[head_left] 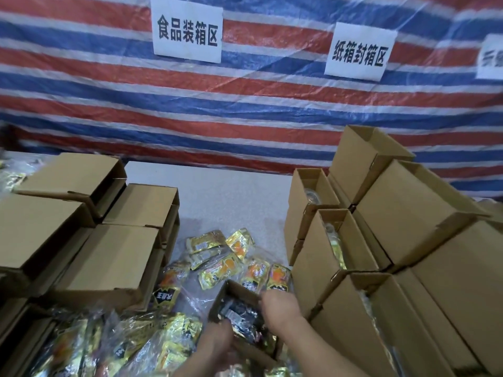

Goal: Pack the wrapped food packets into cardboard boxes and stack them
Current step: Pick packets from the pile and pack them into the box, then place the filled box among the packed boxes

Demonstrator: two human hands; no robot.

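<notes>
Fingers of the right hand (277, 303) are curled down over the far right rim of a small open cardboard box (239, 292), though whether the rim is actually pinched cannot be told through the blur. The left hand (217, 341) is laid at the near left side of the same box, its fingers bent against the contents; a firm grip cannot be confirmed there either. Dark and gold wrapped packets (242, 317) are seen inside this box, which is tilted and set at the near edge of the worktop (217, 191).

Loose food packets (226, 268), gold with orange print, are scattered on the worktop just beyond the box. A larger heap of packets in clear plastic (122, 341) is spread to the left of the hands.

Closed boxes are stacked at the left (109, 259). On the right, a stack of open-ended boxes (408, 219) is piled several layers high, with gold wrappers visible in some openings.

Behind the worktop a red, white and blue striped tarpaulin (245, 104) is hung, and white paper signs (187, 31) with black characters are fixed to it.
</notes>
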